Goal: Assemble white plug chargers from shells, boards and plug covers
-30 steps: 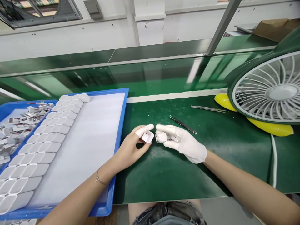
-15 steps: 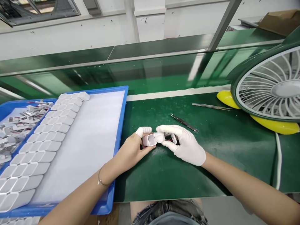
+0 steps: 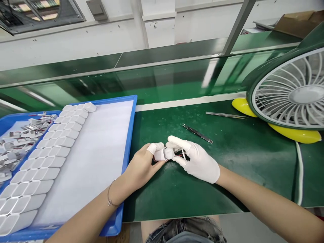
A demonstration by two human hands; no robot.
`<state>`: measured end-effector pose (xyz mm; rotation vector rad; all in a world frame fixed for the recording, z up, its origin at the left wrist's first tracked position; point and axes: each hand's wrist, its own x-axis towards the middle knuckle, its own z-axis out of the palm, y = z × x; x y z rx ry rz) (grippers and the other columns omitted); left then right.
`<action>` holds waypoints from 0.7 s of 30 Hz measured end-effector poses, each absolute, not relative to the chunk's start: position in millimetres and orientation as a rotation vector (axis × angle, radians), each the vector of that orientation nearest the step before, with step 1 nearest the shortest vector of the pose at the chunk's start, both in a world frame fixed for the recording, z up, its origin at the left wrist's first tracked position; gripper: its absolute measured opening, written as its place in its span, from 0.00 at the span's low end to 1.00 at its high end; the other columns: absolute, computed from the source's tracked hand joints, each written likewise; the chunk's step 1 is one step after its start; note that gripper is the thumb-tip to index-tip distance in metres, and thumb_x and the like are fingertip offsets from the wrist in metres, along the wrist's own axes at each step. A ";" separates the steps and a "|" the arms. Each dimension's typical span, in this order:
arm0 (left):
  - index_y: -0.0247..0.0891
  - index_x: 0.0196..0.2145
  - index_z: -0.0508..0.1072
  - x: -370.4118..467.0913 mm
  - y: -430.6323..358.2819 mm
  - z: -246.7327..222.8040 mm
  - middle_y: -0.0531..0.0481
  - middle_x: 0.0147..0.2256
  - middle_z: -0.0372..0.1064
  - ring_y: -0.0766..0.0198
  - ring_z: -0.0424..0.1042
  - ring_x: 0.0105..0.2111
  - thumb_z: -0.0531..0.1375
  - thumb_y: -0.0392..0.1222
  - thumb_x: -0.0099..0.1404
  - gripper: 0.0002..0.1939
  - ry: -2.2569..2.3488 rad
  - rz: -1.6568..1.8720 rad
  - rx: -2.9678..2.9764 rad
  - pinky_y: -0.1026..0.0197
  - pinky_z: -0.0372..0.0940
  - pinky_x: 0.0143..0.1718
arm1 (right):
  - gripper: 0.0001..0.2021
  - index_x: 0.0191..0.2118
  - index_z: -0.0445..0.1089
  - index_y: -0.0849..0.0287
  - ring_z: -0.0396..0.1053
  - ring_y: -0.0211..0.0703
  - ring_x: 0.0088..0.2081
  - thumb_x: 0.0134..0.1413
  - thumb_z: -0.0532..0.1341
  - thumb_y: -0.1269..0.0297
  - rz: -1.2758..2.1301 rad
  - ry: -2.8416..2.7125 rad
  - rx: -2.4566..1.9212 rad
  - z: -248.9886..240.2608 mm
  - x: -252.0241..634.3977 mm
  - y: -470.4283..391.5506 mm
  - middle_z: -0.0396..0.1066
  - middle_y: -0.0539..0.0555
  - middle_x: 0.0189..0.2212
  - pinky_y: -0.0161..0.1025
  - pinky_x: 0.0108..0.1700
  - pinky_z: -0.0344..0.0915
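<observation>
My left hand [image 3: 146, 160], with a white cover on the thumb, is closed around a small white plastic housing [image 3: 159, 155] above the green bench. My gloved right hand [image 3: 196, 157] pinches a small white wired part [image 3: 184, 154] with thin red and black wires. A rounded white piece [image 3: 169, 153] on the wired side sits at the housing's open end; how deep it goes is hidden by the fingers. Behind my right hand lies a pair of dark tweezers [image 3: 197, 133].
To the left, a blue tray [image 3: 130, 135] holds rows of white housings [image 3: 52, 152]. Beyond it, another blue tray [image 3: 54, 112] has a heap of wired parts [image 3: 22, 138]. Silver tweezers [image 3: 225, 115] lie near a green fan [image 3: 291, 91] with yellow feet at right.
My right hand has moved slightly left, bringing the rounded white piece against the housing's mouth. The housing's opening, visible before, is now mostly covered. The whole view has shifted a little.
</observation>
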<state>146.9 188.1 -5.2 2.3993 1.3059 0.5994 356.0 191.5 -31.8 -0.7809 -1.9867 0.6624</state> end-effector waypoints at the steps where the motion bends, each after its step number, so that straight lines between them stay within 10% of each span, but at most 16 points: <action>1: 0.39 0.46 0.63 146.9 187.8 -5.6 0.48 0.35 0.68 0.62 0.71 0.32 0.59 0.44 0.64 0.14 1.313 0.594 2.413 0.60 0.68 0.32 | 0.34 0.66 0.45 0.47 0.72 0.45 0.45 0.57 0.56 0.78 0.673 -1.985 -0.778 -32.1 355.7 191.4 0.72 0.54 0.44 0.46 0.46 0.72; 21: 0.39 0.45 0.63 153.4 186.0 -2.3 0.51 0.31 0.66 0.64 0.68 0.27 0.58 0.40 0.64 0.13 1.298 0.558 2.533 0.62 0.64 0.28 | 0.40 0.67 0.34 0.45 0.71 0.45 0.39 0.57 0.54 0.79 0.703 -2.078 -0.837 -28.2 355.8 191.6 0.71 0.52 0.41 0.45 0.42 0.71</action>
